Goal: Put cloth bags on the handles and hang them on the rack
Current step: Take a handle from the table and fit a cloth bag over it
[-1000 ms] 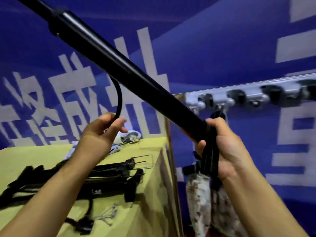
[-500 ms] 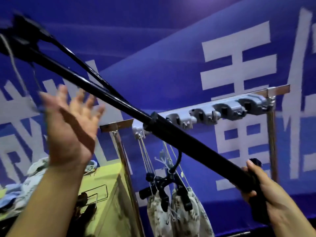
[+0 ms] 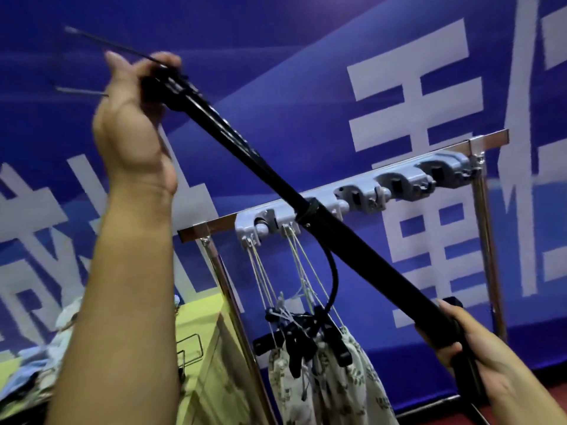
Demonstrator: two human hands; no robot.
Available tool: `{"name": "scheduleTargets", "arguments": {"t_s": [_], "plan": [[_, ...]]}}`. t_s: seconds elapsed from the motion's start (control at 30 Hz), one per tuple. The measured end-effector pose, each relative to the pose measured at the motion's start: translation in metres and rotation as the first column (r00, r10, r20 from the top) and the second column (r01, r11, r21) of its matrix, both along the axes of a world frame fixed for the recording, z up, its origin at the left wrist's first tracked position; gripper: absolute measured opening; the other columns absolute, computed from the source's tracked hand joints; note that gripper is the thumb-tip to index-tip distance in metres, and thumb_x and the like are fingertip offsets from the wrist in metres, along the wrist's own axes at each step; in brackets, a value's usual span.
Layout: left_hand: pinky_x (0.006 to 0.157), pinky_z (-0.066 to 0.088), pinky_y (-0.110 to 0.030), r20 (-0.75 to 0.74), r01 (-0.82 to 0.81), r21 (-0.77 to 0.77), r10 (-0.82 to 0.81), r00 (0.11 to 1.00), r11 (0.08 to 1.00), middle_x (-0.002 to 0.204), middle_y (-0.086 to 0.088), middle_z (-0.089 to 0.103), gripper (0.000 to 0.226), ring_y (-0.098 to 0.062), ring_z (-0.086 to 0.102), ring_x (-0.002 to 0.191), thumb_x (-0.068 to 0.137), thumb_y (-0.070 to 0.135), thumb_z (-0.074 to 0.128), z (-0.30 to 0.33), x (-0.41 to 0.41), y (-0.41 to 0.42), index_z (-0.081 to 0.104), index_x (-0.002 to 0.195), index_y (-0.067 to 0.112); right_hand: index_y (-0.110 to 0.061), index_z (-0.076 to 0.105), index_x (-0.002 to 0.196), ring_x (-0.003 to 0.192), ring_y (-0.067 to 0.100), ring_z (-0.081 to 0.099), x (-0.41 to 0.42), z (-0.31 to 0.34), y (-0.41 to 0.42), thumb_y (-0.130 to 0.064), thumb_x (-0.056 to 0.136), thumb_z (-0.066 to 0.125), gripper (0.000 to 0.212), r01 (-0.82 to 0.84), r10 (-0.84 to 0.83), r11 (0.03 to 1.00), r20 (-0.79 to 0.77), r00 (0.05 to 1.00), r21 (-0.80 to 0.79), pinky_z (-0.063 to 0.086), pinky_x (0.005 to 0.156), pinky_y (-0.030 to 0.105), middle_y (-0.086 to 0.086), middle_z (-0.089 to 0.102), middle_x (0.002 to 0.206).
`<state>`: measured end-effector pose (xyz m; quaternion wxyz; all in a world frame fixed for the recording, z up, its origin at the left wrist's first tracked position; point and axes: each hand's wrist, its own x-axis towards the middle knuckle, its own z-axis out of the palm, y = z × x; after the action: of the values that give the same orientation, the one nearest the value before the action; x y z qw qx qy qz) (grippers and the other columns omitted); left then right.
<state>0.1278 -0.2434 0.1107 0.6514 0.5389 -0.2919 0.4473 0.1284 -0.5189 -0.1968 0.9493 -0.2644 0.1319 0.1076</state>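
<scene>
A long black telescopic pole with a thick grip section point(image 3: 352, 240) is being held slantwise in front of the rack. Its lower end is being gripped by the right hand point(image 3: 469, 354), fingers curled round the handle. The left hand point(image 3: 135, 118), which half a second ago was open and clear of the pole, is now being closed round the pole's upper head, where thin wire prongs point(image 3: 82, 92) are sticking out. By this change the pole is being brought under two-handed control, which suggests it is being readied for bagging or for lifting toward a clamp.

The silver metal rack with a grey row of clamps point(image 3: 395, 185) is standing behind the pole. Two patterned cloth bags point(image 3: 346, 381) with black handles point(image 3: 303, 329) in them are already hanging by pale cords from its left hooks. To the left, a yellow-green desk point(image 3: 202, 348) is being used to carry pale blue cloth point(image 3: 27, 360), only partly visible. The pole is crossing the free clamps, and the hanging cords are lying close beneath it, so snagging is being risked.
</scene>
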Motion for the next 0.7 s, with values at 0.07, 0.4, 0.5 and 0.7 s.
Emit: {"name": "scheduleTargets", "arguments": {"t_s": [0.07,0.4,0.5,0.7], "plan": [[0.094,0.045,-0.029,-0.034,-0.078,0.07,0.081,0.996,0.994,0.097,0.0,0.072,0.042,-0.013,0.064,0.098,0.102,0.028,0.031,-0.009,-0.005,-0.015,0.07,0.091,0.016,-0.015,0.052,0.097,0.031,0.01,0.053,0.003,-0.001,0.0,-0.026,0.071,0.068,0.033,-0.022,0.022,0.999,0.01,1.0,0.042,0.031,0.021,0.013,0.018,0.063,0.056],[0.094,0.041,-0.01,-0.147,-0.074,0.204,0.105,0.984,0.976,0.115,0.001,0.068,0.037,-0.005,0.059,0.111,0.101,0.028,0.036,-0.071,0.002,-0.044,0.065,0.114,0.009,-0.006,0.047,0.102,0.026,0.01,0.051,-0.002,0.016,0.005,-0.028,0.094,0.049,0.023,0.06,-0.063,0.997,0.065,0.996,0.046,0.028,0.022,0.01,0.023,0.064,0.054],[0.094,0.041,-0.013,-0.142,-0.049,0.217,0.081,0.986,0.975,0.113,-0.001,0.068,0.035,-0.007,0.06,0.111,0.1,0.028,0.036,-0.083,0.005,-0.051,0.065,0.111,0.012,-0.005,0.049,0.099,0.034,0.013,0.059,-0.001,0.019,0.006,-0.027,0.096,0.044,0.023,0.105,-0.108,0.993,0.056,0.993,0.054,0.029,0.023,0.01,0.024,0.066,0.058],[0.096,0.041,-0.014,-0.113,-0.044,0.273,0.077,0.991,0.961,0.114,0.005,0.065,0.029,0.001,0.057,0.112,0.099,0.022,0.039,-0.104,0.001,-0.071,0.062,0.115,0.013,-0.001,0.053,0.09,0.041,0.014,0.063,0.003,0.013,0.026,-0.026,0.097,0.041,0.028,0.041,-0.044,0.994,0.024,0.999,0.099,0.029,0.023,0.01,0.018,0.065,0.055]]}}
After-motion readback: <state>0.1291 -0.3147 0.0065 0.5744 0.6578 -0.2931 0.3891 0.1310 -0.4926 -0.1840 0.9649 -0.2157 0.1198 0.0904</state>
